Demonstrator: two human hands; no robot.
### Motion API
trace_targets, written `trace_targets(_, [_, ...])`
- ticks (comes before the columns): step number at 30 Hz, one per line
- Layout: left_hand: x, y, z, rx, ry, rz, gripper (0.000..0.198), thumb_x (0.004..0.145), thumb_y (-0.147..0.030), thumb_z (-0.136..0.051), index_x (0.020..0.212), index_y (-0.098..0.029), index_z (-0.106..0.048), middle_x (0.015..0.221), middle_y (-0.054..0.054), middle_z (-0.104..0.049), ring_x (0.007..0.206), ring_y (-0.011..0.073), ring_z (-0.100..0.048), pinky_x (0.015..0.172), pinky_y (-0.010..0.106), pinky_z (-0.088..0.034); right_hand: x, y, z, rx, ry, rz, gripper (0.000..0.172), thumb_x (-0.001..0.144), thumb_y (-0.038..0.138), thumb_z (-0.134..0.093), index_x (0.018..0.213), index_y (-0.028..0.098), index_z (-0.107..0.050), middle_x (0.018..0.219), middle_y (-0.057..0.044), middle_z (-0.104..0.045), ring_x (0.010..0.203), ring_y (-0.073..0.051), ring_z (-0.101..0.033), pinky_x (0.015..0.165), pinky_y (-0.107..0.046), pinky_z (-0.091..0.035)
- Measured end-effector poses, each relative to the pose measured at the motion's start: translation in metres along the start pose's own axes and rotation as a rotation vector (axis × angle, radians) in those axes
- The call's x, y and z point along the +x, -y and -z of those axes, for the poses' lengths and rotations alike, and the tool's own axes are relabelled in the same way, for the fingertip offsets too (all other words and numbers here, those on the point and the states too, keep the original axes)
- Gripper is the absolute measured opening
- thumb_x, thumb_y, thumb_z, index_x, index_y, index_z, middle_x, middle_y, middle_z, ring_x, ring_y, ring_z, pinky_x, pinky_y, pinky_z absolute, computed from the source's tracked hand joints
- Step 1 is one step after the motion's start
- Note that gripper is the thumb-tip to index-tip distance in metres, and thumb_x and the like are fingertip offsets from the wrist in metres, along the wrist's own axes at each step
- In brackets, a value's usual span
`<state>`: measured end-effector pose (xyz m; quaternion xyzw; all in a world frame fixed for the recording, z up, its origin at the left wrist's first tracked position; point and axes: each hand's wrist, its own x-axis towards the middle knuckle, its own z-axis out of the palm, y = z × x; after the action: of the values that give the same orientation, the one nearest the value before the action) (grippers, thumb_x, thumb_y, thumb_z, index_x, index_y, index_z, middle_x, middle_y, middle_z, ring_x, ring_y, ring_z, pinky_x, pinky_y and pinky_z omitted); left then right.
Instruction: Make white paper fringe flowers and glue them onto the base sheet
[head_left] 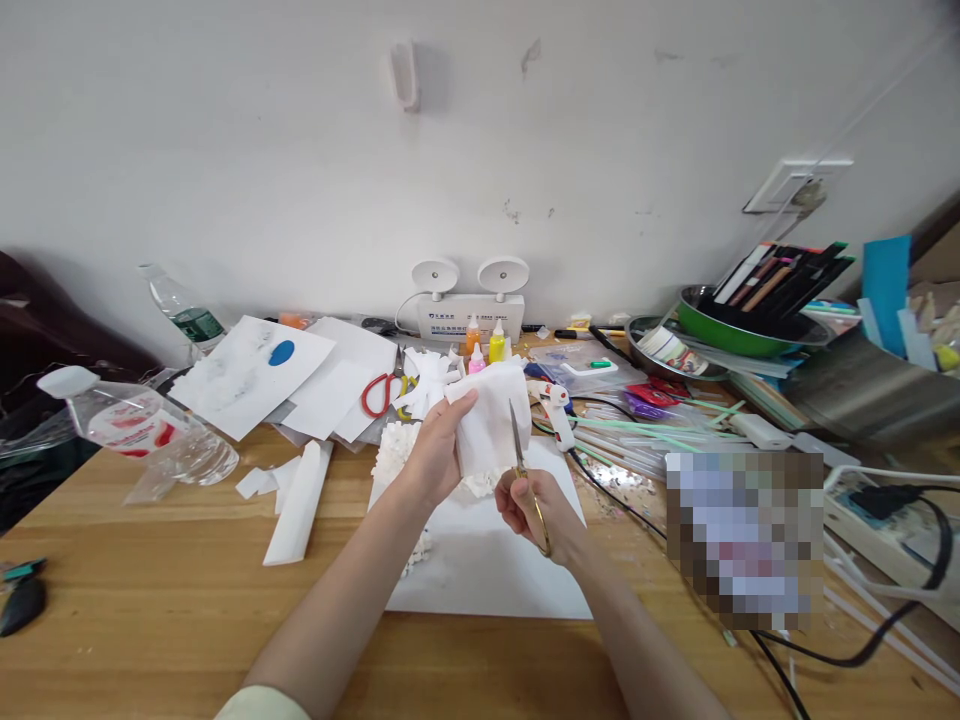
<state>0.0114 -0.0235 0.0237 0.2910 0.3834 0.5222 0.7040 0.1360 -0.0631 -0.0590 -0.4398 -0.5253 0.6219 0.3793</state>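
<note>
The wooden tabletop (180, 610) carries everything here, and on it, in front of the person, lies a large white sheet (495, 585), flat and thin by its look.

Above that sheet, well off the tabletop, is the white paper piece (486, 425), upright and facing the person. It looks very light and limp, more like soft tissue or thin craft paper than card, though the bright, washed-out surface makes its thickness hard to judge. It should bend at a touch, crease readily and tear if tugged; slipping seems a lesser worry than crumpling. The left hand (437, 452) grips it at its left edge, thumb across the near face and fingers behind. That is a sensible hold: a broad, gentle pinch near the margin, leaving the right side free and the paper fairly flat.

The gold-handled scissors (541, 530) are in the right hand (541, 505), its fingers curled about the handles, the point upward by the paper's right part. Whether a blade passes behind the paper I cannot tell. They should feel rigid and modestly heavy, smooth at the metal, and are best held by the loops, clear of the edges.

Smallest are the white paper bits (395, 452), heaped left of the held piece; they look nearly weightless, easily crushed, and best lifted by fingertip pinch.
</note>
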Motion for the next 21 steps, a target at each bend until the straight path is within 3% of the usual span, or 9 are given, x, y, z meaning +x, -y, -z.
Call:
trace_targets(12, [0.001,0.001,-0.001,0.006,-0.025,0.002,0.023,0.063,-0.033,-0.067,0.073,-0.013,-0.061,0.067,0.003,-0.065,0.063,0.0166,-0.061,0.056,0.024,-0.044,0.002,-0.005,0.0,-0.02,-0.048,-0.079,0.058,0.062,0.074,-0.041,0.053,0.017,-0.044,0.035,0.004,-0.039,0.028,-0.005,-0.029,0.029,-0.018,-0.016])
trace_targets(21, [0.005,-0.004,0.01,-0.109,0.028,0.052,0.03,0.065,-0.032,-0.063,0.089,-0.014,-0.064,0.078,0.005,-0.068,0.078,0.0219,-0.063,0.068,0.029,-0.048,-0.001,0.0,-0.003,-0.052,0.033,-0.107,0.058,0.063,0.073,-0.04,0.052,0.016,-0.045,0.032,0.005,-0.038,0.024,-0.003,-0.024,0.026,-0.017,-0.015])
